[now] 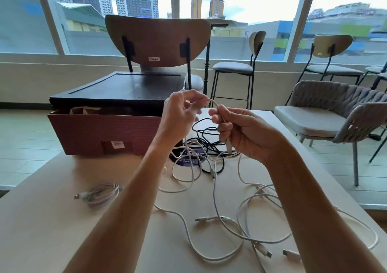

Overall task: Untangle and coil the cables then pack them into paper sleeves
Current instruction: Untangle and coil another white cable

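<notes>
Pale tabletop (pixel 52 230) below, my left hand (pixel 180 115) and right hand (pixel 245 134) pinch one white cable (pixel 215 103) above the far tangle (pixel 206 144); tugging hard could cinch its trailing length into that knot

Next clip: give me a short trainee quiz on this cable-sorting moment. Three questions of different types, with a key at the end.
1. True or false: one coiled cable already lies on the table, apart from the tangle.
2. Multiple choice: what do the left hand and right hand hold between them, raised above the table?
A. a white cable
B. a black cable
C. a paper sleeve
3. Fill in: the loose cables lying nearest the camera are ____ in colour.

Key: 1 true; 2 A; 3 white.
</notes>
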A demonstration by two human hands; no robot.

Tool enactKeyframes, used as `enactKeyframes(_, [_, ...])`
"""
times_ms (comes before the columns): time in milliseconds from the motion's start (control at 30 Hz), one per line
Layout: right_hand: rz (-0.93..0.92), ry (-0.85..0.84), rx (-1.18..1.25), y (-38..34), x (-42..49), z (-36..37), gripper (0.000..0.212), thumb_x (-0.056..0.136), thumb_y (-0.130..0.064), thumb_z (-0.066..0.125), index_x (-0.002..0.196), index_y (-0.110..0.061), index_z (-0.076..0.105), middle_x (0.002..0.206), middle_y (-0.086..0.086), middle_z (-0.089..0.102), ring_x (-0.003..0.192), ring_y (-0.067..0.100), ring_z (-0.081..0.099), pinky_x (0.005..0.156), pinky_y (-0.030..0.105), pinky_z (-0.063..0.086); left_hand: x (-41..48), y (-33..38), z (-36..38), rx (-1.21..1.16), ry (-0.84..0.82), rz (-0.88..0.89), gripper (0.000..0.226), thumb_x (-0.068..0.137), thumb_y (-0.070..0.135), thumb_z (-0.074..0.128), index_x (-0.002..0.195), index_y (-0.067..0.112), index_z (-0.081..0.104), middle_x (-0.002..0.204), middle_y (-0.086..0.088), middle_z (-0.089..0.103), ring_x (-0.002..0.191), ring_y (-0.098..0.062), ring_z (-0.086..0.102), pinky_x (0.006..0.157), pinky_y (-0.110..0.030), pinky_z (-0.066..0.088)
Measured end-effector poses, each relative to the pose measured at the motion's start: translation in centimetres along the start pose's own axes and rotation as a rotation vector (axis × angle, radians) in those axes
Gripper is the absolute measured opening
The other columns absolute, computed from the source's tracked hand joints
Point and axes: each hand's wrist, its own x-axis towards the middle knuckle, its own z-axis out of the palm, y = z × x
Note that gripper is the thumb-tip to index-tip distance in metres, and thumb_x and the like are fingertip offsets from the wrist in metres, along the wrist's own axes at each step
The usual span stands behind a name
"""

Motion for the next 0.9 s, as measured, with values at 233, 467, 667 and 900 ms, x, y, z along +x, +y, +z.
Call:
enactKeyframes(233, [-0.002, -0.113, 0.097, -0.6, -0.4, -0.9, 0.021, 0.101, -0.01, 0.037, 0.107, -0.006, 0.057, 0.077, -0.005, 0.057, 0.056, 0.002, 0.044, 0.064, 0.018, 0.046, 0.0, -1.0, -0.1, 0.085, -0.024, -0.081, 0.016, 0.091, 0.03, 0.072, 0.08, 0.019, 0.073, 0.058, 0.011, 0.062, 0.054, -0.008, 0.058, 0.06, -0.033, 0.052])
enactKeyframes(467, [-0.146, -0.024, 0.441, -0.8, 0.0, -1.5, 0.025, 0.102, -0.018, 0.04, 0.088, -0.011, 0.06, 0.07, -0.006, 0.062, 0.055, 0.004, 0.047, 0.063, 0.021, 0.05, -0.5, -0.5, 0.1, 0.143, -0.253, -0.154, 0.012, 0.097, 0.02, 0.065, 0.095, 0.019, 0.076, 0.073, 0.008, 0.065, 0.069, -0.008, 0.063, 0.067, -0.027, 0.059])
enactKeyframes(667, [-0.327, 0.166, 0.604, -2.0, -0.2, -1.4, 0.022, 0.1, -0.017, 0.044, 0.095, -0.005, 0.061, 0.064, -0.006, 0.063, 0.049, 0.006, 0.043, 0.056, 0.019, 0.047, -0.9, 0.9, -0.2, 0.198, -0.463, -0.257, 0.014, 0.101, 0.016, 0.058, 0.102, 0.017, 0.072, 0.073, -0.003, 0.059, 0.063, -0.013, 0.063, 0.064, -0.032, 0.062])
enactKeyframes(900, [-0.362, 0.318, 0.544, -1.6, 0.0, -1.9, 0.025, 0.1, -0.014, 0.05, 0.101, 0.002, 0.069, 0.101, 0.014, 0.073, 0.085, 0.018, 0.072, 0.078, 0.022, 0.057, -1.9, 3.6, -0.3, 0.335, -0.777, -0.417, 0.021, 0.104, 0.011, 0.051, 0.113, 0.012, 0.07, 0.072, -0.005, 0.058, 0.061, -0.013, 0.061, 0.066, -0.028, 0.062])
